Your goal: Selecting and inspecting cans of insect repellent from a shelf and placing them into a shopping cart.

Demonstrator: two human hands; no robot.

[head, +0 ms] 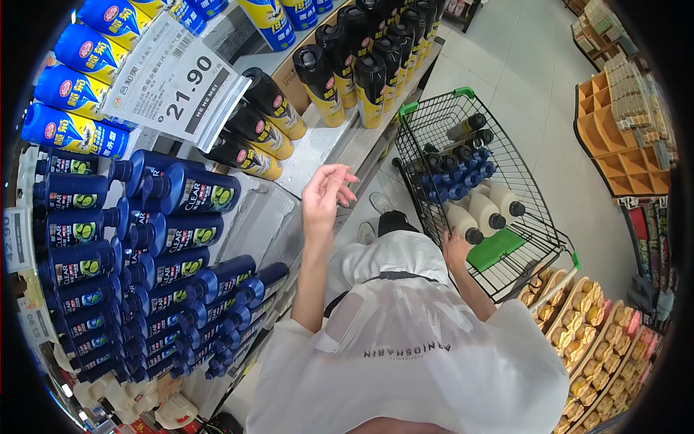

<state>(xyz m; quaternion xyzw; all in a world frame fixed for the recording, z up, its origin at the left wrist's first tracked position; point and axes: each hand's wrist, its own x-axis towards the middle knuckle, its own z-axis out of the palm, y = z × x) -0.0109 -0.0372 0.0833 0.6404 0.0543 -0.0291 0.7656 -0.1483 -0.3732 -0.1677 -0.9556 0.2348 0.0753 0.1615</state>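
Note:
My left hand (328, 187) is raised beside the shelf edge, empty, with loosely bent fingers apart. Nearest to it are black-and-yellow aerosol cans (264, 140) and a bare stretch of grey shelf (257, 209). My right hand (457, 248) is at the near side of a green-trimmed wire shopping cart (534, 217), next to a cream bottle with a black cap (462, 221). Whether its fingers grip the bottle or the cart's side is unclear. Inside the cart lie more cream bottles, several blue bottles (458, 191) and dark aerosol cans (460, 129).
Blue Clear pump-style bottles (192, 190) stand in rows at left. A price sign (176, 81) juts out over the shelf beside blue-and-yellow cans (81, 89). An orange compartment display (602, 135) stands across the tiled floor (520, 70). Tiers of gold-wrapped goods (583, 325) are at lower right.

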